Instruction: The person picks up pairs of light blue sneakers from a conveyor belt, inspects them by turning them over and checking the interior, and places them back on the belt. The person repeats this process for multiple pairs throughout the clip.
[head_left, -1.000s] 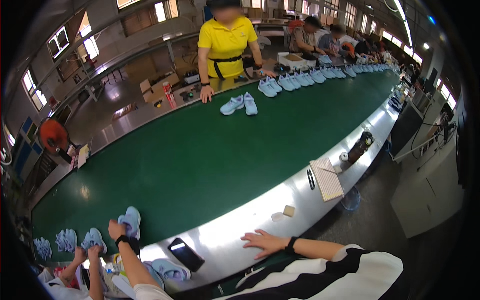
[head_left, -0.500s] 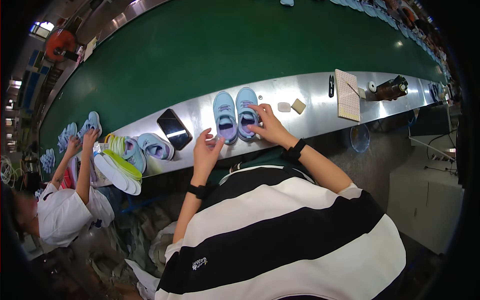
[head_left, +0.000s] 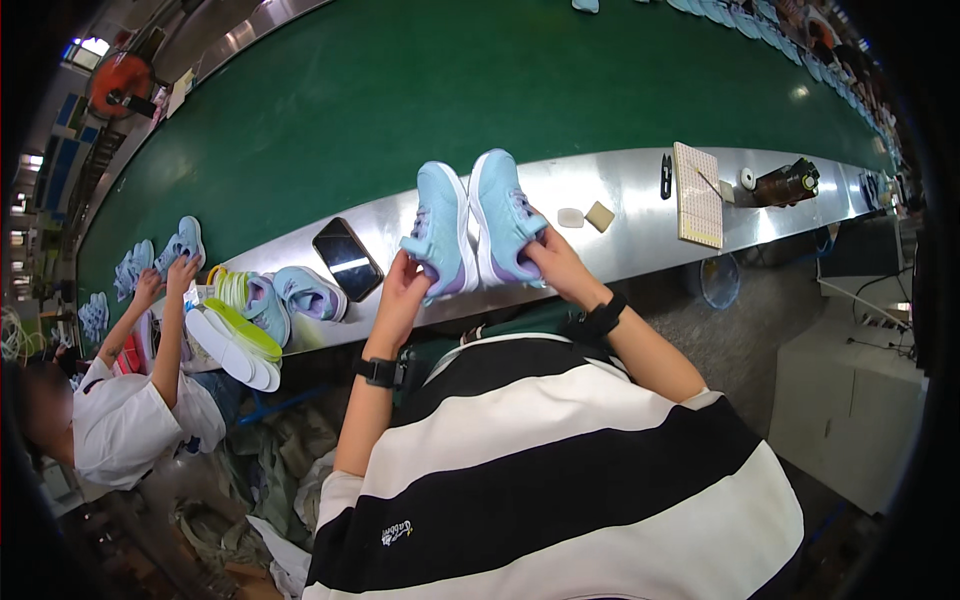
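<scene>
My left hand (head_left: 402,288) grips a light blue sneaker (head_left: 440,228) by its heel, tilted on its side. My right hand (head_left: 556,262) holds the matching light blue sneaker (head_left: 504,214) next to it. Both shoes are lifted over the steel ledge (head_left: 620,232) at the near edge of the green conveyor belt (head_left: 420,90). Each of my wrists carries a black band.
A black phone (head_left: 346,258) lies on the ledge to the left, with more sneakers (head_left: 262,300) and white-green soles (head_left: 232,340) beyond it. To the left a person in white holds a blue shoe (head_left: 184,240). A notebook (head_left: 697,194), scissors (head_left: 666,176), small blocks (head_left: 586,216) and a dark bottle (head_left: 786,184) lie to the right.
The view dropped from the far belt to the near ledge. My hands came onto the two blue sneakers lying flat on the ledge, then raised and tilted them.
</scene>
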